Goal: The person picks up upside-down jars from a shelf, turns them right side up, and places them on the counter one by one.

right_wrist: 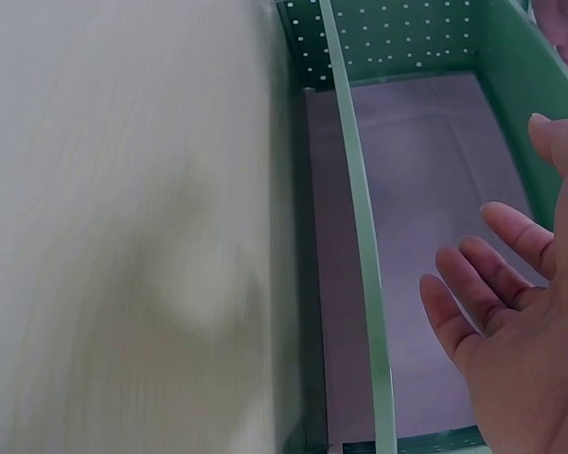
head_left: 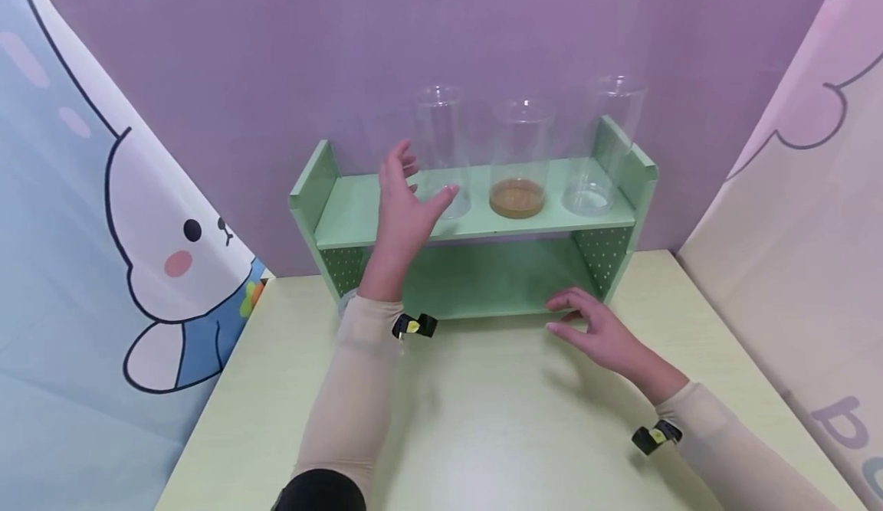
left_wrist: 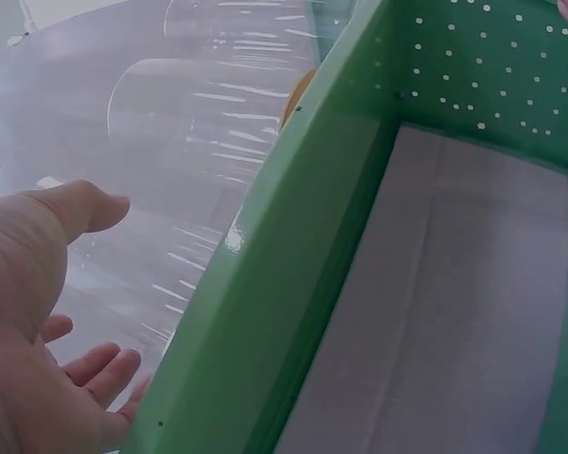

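On the upper board of a green two-tier rack (head_left: 483,224) stand three tall clear cups. My left hand (head_left: 407,201) is at the left cup (head_left: 441,135), thumb and fingers spread apart. Its thumb overlaps the cup's lower part in the head view; whether it touches, I cannot tell. The middle cup (head_left: 520,143) has a layer of brown liquid at the bottom. A third cup (head_left: 607,151) stands by the rack's right side and looks clear throughout. My right hand (right_wrist: 521,312) hovers before the lower tier, fingers loosely bent, holding nothing.
The rack stands on a pale wood-grain table (head_left: 476,411), against a purple backdrop (head_left: 386,44). A printed cloth with a cartoon figure (head_left: 165,266) hangs at left, a pink and cream one (head_left: 814,227) at right. Something clear (head_left: 347,298) shows by the left forearm.
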Demonstrator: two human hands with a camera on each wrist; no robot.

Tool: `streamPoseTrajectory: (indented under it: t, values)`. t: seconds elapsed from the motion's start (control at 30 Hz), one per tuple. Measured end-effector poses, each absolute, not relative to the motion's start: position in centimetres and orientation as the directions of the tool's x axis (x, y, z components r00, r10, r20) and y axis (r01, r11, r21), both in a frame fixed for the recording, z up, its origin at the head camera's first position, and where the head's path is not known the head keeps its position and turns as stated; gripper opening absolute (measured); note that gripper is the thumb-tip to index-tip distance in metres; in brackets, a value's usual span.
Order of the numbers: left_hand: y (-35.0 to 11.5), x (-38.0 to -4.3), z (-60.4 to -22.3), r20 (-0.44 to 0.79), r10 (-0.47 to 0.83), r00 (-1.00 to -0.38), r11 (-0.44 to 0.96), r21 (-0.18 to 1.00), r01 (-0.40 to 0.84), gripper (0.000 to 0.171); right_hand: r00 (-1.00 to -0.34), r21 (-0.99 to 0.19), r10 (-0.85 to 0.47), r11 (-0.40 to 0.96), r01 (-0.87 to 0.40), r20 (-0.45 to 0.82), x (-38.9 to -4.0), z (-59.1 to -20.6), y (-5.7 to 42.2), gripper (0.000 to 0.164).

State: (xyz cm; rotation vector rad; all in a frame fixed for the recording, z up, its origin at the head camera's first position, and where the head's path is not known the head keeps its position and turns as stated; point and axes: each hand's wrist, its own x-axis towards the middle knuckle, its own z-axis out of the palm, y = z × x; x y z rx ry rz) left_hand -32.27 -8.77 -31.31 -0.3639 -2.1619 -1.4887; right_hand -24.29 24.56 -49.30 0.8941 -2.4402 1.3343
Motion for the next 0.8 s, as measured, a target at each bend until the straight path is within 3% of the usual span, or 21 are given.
streamPoseTrajectory:
  t: [0.8]
  values:
    - [-7.7,-33.8,-30.7,0.375,-0.023,-0.927,0.355,0.869,0.344,0.105,-0.788,-0.684,-0.404,0.401,-0.609,0.465,-24.3,-49.2,24.6,0.025]
